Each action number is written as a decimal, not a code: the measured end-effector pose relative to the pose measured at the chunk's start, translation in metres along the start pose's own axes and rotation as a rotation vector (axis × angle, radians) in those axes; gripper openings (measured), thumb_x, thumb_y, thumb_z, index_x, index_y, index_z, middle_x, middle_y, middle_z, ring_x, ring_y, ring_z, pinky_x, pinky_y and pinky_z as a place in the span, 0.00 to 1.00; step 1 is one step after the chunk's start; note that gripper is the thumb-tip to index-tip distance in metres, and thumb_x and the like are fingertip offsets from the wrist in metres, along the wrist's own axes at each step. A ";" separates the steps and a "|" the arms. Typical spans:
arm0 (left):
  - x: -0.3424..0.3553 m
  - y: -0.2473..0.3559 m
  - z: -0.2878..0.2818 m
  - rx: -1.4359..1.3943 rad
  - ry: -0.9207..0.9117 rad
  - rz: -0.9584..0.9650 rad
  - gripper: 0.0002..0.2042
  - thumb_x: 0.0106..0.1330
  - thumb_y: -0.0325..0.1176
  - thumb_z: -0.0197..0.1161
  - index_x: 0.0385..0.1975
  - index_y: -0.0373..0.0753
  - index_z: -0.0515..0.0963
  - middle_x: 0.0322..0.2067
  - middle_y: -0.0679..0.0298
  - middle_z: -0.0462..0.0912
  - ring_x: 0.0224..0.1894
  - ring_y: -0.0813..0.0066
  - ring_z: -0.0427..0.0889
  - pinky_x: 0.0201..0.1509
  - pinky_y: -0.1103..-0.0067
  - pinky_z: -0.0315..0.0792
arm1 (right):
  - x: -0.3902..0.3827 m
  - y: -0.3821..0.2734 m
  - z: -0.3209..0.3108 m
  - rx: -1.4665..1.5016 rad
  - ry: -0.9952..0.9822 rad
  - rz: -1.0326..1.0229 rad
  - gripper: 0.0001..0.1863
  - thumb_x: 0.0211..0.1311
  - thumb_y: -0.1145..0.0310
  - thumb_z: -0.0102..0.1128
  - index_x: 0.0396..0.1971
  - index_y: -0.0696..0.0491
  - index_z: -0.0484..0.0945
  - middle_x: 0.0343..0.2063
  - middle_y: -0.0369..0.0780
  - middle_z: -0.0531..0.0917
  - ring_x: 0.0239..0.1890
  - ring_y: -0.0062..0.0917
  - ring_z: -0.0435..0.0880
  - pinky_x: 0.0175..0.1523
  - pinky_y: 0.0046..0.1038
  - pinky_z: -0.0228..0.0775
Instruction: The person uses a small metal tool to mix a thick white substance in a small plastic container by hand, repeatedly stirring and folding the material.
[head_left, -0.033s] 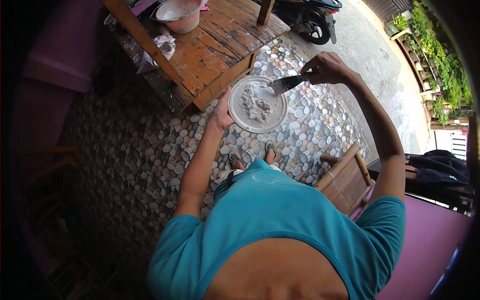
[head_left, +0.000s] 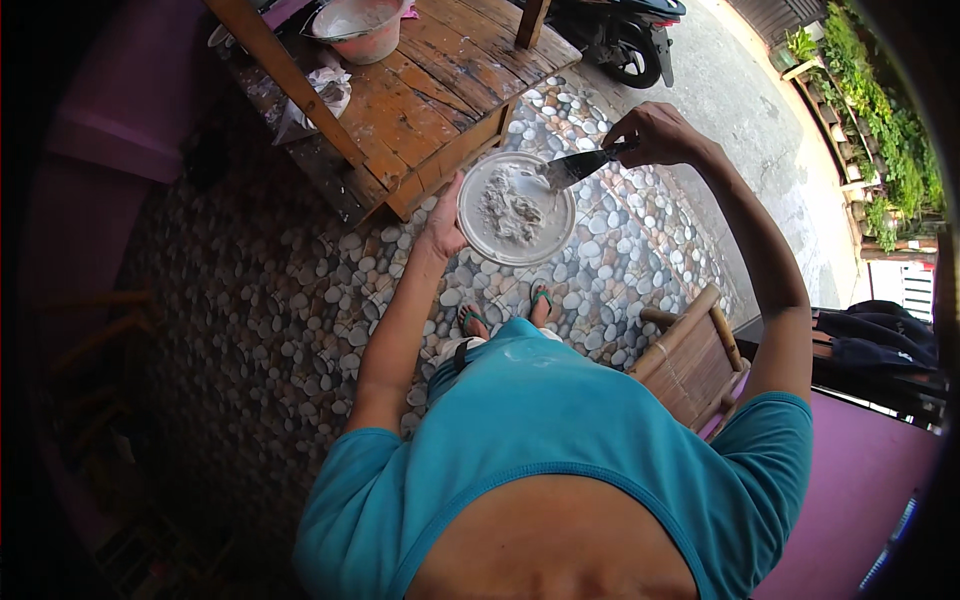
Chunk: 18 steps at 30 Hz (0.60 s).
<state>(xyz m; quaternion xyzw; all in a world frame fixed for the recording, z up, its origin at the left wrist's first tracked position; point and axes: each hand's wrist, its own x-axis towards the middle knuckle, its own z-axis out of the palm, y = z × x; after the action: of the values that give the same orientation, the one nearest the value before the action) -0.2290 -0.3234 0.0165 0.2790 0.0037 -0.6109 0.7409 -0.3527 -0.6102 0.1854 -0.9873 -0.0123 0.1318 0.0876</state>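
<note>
My left hand [head_left: 448, 215] grips the left edge of a round, pale plastic lid or shallow dish [head_left: 545, 240], which carries a lumpy off-white paste [head_left: 510, 210]. My right hand [head_left: 655, 135] is closed on the handle of a dark putty knife [head_left: 590, 163], held at the right of the dish with its smeared blade over the upper right part of the paste. Both hands are out in front of my body, above the pebble-patterned floor.
A worn wooden table [head_left: 440, 95] at upper left carries a whitened tub [head_left: 362, 45] and crumpled plastic [head_left: 325, 95]. A motorbike [head_left: 630, 50] stands beyond it. A bamboo chair [head_left: 680, 365] is at my right, dark cloth [head_left: 875, 340] farther right, plants [head_left: 875, 130] along the driveway, a pink wall at left.
</note>
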 end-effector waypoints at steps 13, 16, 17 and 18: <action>0.022 -0.014 -0.020 -0.116 0.105 0.314 0.34 0.70 0.59 0.25 0.66 0.39 0.54 0.64 0.50 0.59 0.65 0.53 0.60 0.66 0.56 0.60 | -0.023 0.005 0.109 0.593 -0.088 0.257 0.17 0.49 0.57 0.64 0.39 0.47 0.84 0.20 0.37 0.84 0.20 0.20 0.79 0.28 0.26 0.69; 0.032 -0.025 -0.021 -0.173 0.097 0.442 0.35 0.69 0.61 0.27 0.67 0.42 0.52 0.65 0.54 0.56 0.67 0.55 0.58 0.68 0.56 0.55 | -0.026 -0.010 0.134 0.527 0.079 0.308 0.17 0.50 0.58 0.62 0.40 0.48 0.84 0.20 0.40 0.83 0.21 0.22 0.80 0.29 0.25 0.70; 0.036 -0.028 -0.018 -0.236 0.097 0.491 0.33 0.70 0.60 0.27 0.66 0.43 0.54 0.65 0.56 0.57 0.66 0.56 0.58 0.68 0.57 0.54 | -0.027 -0.018 0.142 0.591 0.121 0.319 0.17 0.50 0.58 0.62 0.40 0.48 0.84 0.20 0.40 0.83 0.21 0.22 0.80 0.30 0.25 0.70; 0.038 -0.031 -0.014 -0.298 0.100 0.539 0.32 0.70 0.59 0.27 0.66 0.43 0.55 0.65 0.57 0.58 0.66 0.57 0.58 0.69 0.58 0.53 | -0.026 -0.026 0.150 0.658 0.161 0.328 0.18 0.49 0.57 0.62 0.40 0.48 0.84 0.20 0.40 0.83 0.21 0.23 0.80 0.30 0.25 0.69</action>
<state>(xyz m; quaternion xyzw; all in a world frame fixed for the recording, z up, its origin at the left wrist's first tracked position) -0.2432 -0.3549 -0.0215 0.1878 0.0553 -0.3707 0.9079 -0.4169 -0.5607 0.0538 -0.9024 0.1957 0.0628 0.3787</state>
